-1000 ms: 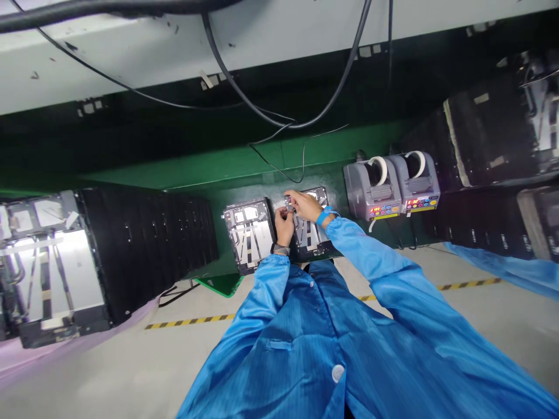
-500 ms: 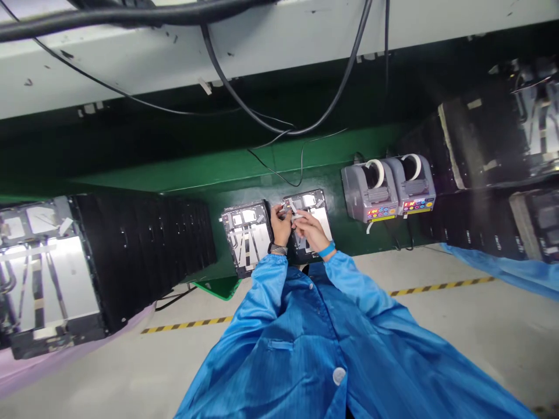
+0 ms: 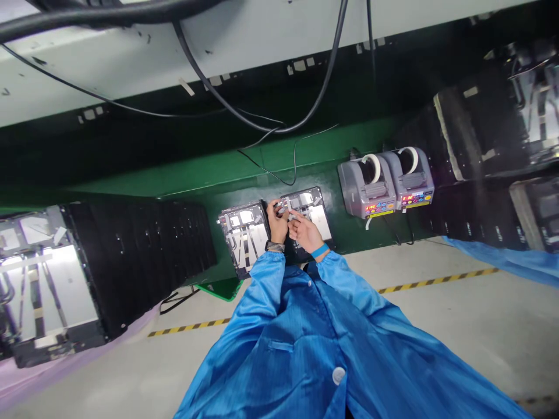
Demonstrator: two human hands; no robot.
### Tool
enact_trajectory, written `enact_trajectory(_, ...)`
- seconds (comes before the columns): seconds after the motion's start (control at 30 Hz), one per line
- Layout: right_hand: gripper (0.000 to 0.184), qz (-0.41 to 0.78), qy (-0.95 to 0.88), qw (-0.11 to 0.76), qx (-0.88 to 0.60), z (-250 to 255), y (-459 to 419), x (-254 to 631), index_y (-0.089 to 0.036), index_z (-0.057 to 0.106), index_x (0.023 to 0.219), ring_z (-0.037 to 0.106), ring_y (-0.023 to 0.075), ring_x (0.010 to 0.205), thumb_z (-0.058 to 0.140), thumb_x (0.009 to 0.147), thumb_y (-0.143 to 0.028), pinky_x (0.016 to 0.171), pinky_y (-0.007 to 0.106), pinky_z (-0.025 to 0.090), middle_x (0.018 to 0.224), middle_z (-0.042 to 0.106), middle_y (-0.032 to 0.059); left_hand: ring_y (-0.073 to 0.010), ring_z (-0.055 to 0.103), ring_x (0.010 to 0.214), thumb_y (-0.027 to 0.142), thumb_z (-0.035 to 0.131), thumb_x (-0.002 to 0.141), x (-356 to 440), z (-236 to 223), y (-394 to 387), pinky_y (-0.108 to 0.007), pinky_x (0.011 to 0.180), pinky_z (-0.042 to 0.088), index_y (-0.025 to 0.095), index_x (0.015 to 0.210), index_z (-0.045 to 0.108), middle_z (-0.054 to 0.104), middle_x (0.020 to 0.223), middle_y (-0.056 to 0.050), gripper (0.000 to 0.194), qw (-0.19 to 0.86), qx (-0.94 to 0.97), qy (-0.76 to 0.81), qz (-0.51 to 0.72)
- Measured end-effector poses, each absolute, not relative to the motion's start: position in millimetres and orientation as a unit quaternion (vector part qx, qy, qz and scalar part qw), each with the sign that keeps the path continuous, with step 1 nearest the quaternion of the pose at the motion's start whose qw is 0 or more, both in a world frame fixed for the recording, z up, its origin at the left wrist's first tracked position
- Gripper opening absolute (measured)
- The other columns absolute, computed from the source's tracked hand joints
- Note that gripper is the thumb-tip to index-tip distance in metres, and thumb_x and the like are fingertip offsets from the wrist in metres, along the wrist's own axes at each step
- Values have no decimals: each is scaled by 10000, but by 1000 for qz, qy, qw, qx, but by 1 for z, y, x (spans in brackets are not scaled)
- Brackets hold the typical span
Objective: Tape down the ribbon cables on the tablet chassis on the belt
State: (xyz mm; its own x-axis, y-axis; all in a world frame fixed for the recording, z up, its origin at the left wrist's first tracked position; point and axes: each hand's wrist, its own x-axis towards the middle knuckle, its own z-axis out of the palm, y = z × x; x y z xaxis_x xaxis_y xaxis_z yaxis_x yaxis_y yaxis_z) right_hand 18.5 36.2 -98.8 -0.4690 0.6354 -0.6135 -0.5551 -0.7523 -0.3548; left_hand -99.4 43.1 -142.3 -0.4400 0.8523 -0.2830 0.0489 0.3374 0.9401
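Two open metal device housings lie side by side on the green bench mat (image 3: 205, 195): the left housing (image 3: 240, 238) and the right housing (image 3: 310, 215). My left hand (image 3: 276, 224) sits over the left housing's upper right corner, its fingertips pinching a small dark-and-silver part (image 3: 280, 207). My right hand (image 3: 303, 233) lies over the right housing, its fingers pinching a small pale strip (image 3: 293, 217) close to my left fingertips. The part is too small to identify. My hands hide the gap between the housings.
Two grey tape dispensers (image 3: 367, 189) with white rolls stand right of the housings. Stacks of black-framed panels (image 3: 140, 262) lie at the left, with more (image 3: 476, 145) at the right. Black cables hang over the bench's far side. A yellow-and-black striped line (image 3: 187, 327) marks the floor.
My right hand has drawn back from the upper right toward my body, bringing its forearm in. My hands now sit closer together. The whole view has shifted slightly.
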Motion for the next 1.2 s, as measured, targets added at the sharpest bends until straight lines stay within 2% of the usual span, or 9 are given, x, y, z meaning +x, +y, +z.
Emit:
enact_trajectory(0.2, 420, 853, -54, 336, -396, -101, 40, 19, -260, 585, 1298, 419, 132, 523, 565, 897, -383, 515, 251, 350, 743, 598, -18, -203, 580, 1212, 184, 636, 860, -98, -143, 43, -335, 1003, 493, 256, 1154, 611, 536, 1358, -72, 304, 405, 343, 712, 460)
enact_trajectory(0.47, 391, 858, -54, 339, -382, -108, 40, 19, -259, 605, 1285, 420, 121, 518, 550, 930, -415, 519, 245, 354, 740, 583, -18, -225, 535, 1282, 91, 598, 840, -103, -149, 43, -390, 1102, 437, 259, 1088, 688, 499, 1371, -81, 312, 395, 381, 701, 455)
enact_trajectory(0.77, 389, 859, -33, 342, -379, -108, 40, 17, -250, 610, 1283, 422, 122, 519, 534, 960, -452, 531, 249, 378, 702, 549, -33, -241, 461, 1375, 95, 597, 864, -106, -148, 44, -412, 1196, 348, 250, 1051, 707, 517, 1287, -91, 267, 363, 424, 709, 430)
enact_trajectory(0.93, 347, 862, 16, 339, -377, -101, 45, 18, -228, 640, 1220, 419, 125, 523, 500, 991, -447, 533, 251, 383, 688, 529, -27, -250, 474, 1361, 90, 583, 867, -106, -144, 45, -422, 1194, 353, 237, 1072, 697, 491, 1320, -99, 276, 351, 447, 720, 398)
enact_trajectory(1.1, 345, 883, 49, 309, -350, -93, 54, 30, -170, 673, 1148, 379, 128, 515, 444, 1012, -389, 525, 258, 379, 639, 466, -33, -222, 485, 1345, 87, 545, 883, -106, -143, 45, -383, 1191, 361, 230, 1106, 677, 495, 1323, -93, 296, 340, 471, 728, 364)
enact_trajectory(1.2, 387, 878, -49, 263, -397, -92, 54, 40, -143, 701, 1123, 336, 125, 490, 458, 989, -413, 514, 267, 357, 600, 430, -42, -226, 477, 1354, 111, 536, 906, -108, -144, 45, -388, 1196, 355, 234, 1117, 677, 503, 1314, -95, 281, 339, 478, 725, 362)
